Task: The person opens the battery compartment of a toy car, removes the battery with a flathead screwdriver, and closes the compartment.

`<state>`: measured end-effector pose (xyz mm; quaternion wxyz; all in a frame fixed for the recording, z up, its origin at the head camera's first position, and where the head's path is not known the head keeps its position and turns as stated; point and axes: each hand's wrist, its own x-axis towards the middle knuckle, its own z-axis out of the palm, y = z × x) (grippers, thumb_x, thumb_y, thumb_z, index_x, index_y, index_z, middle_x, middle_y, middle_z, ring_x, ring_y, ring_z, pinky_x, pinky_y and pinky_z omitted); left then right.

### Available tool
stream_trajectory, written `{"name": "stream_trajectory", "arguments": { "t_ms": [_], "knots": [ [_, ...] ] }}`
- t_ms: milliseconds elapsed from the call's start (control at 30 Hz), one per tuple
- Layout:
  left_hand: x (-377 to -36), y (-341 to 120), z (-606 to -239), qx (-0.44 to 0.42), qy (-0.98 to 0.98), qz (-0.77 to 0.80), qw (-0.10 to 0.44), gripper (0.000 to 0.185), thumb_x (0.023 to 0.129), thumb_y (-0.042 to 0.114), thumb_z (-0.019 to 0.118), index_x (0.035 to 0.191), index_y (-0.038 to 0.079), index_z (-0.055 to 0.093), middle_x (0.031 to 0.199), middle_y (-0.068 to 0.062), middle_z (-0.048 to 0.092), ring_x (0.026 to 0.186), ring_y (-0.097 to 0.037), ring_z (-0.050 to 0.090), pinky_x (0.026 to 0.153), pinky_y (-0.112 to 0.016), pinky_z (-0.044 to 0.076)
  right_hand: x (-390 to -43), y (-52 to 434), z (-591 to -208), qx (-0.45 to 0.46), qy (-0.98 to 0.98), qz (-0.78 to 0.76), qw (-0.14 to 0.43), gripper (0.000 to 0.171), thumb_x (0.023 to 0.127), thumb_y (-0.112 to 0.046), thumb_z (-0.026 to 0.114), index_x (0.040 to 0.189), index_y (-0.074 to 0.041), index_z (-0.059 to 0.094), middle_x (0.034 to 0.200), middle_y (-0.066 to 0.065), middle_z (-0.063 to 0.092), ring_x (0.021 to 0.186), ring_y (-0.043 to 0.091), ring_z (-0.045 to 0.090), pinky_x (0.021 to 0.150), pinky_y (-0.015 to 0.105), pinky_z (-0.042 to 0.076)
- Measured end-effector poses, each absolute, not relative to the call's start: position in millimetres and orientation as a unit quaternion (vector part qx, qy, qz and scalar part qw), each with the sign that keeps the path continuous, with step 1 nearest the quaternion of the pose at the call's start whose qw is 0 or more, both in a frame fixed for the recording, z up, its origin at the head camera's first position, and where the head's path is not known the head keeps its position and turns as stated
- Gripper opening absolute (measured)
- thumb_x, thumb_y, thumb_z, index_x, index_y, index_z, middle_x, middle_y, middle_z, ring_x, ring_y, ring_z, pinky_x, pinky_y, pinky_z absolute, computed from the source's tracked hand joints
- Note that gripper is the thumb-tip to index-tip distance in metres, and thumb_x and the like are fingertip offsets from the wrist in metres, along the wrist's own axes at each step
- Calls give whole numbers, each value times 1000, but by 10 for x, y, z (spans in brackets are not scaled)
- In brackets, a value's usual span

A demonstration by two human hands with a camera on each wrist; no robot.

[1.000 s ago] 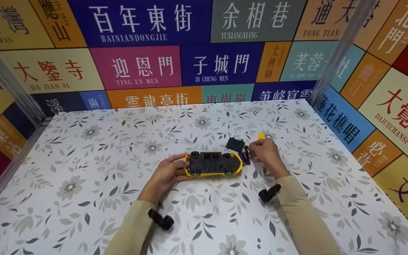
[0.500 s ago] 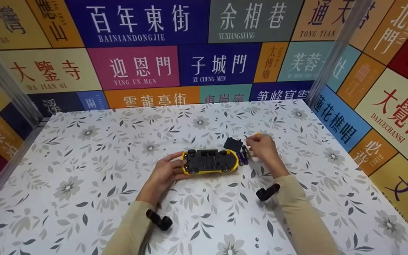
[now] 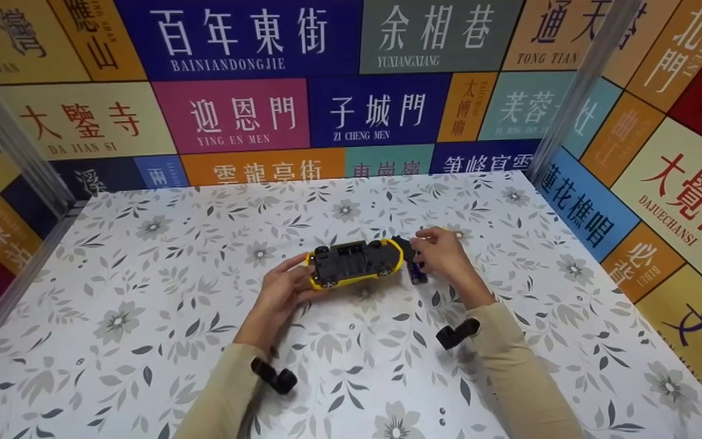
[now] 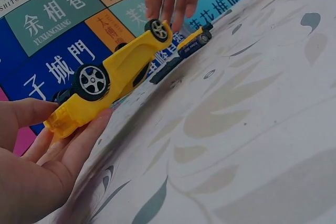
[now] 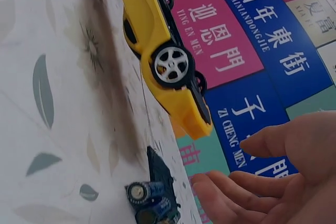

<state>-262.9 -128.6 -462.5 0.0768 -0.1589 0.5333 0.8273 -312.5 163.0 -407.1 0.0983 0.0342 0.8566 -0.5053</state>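
Above the floral tabletop (image 3: 144,292), an upturned car (image 3: 353,262) is being gripped by the left hand (image 3: 281,292); the right hand (image 3: 442,256), fingers relaxed, is being held over batteries (image 3: 417,272).

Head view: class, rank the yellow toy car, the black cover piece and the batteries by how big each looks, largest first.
1. Yellow toy car, plainly the largest.
2 and 3. Black cover piece and batteries: both are small and partly hidden by the right hand, so they cannot be ranked.
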Motion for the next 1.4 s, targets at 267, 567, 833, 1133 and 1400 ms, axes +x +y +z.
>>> {"name": "stream_trajectory", "arguments": {
  "t_ms": [267, 567, 833, 1133, 1400],
  "knots": [
    [-2635, -1282, -4567, -180, 499, 846, 56, 53, 94, 2, 59, 146, 9, 48, 142, -21, 56, 99, -23, 70, 83, -39, 62, -3032, 1494, -4007, 2, 835, -531, 148, 62, 105, -30, 51, 155, -3, 27, 149, 25, 46, 120, 39, 63, 84, 37, 61],
    [-2631, -1260, -4541, -179, 488, 854, 8, 50, 95, 3, 58, 145, 7, 48, 140, -23, 55, 79, -16, 72, 71, -32, 63, -2939, 1258, -4085, 15, 796, -577, 182, 71, 103, -31, 52, 158, -5, 14, 146, 26, 48, 119, 40, 64, 71, 33, 62],
    [-2609, -1204, -4517, -153, 479, 864, -29, 49, 94, 0, 58, 142, 6, 49, 126, -19, 62, 79, -18, 72, 69, -33, 62, -2840, 1128, -4104, -6, 767, -602, 222, 60, 106, -31, 47, 152, -1, 21, 139, 27, 57, 105, 33, 71, 73, 36, 62],
    [-2597, -1160, -4489, -128, 505, 853, -35, 48, 93, 0, 60, 140, 6, 50, 106, -10, 69, 81, -17, 71, 68, -35, 62, -2812, 1143, -4052, -3, 718, -655, 233, 68, 106, -36, 45, 157, -5, 14, 143, 24, 53, 114, 32, 68, 86, 42, 61],
    [-2572, -1130, -4515, -73, 516, 853, -8, 60, 93, -4, 57, 149, 8, 43, 107, -7, 66, 87, -17, 70, 76, -37, 62, -2816, 1145, -4036, -3, 691, -686, 229, 73, 105, -28, 50, 158, -10, 3, 148, 25, 50, 129, 40, 57, 88, 39, 61]
  ]
}}
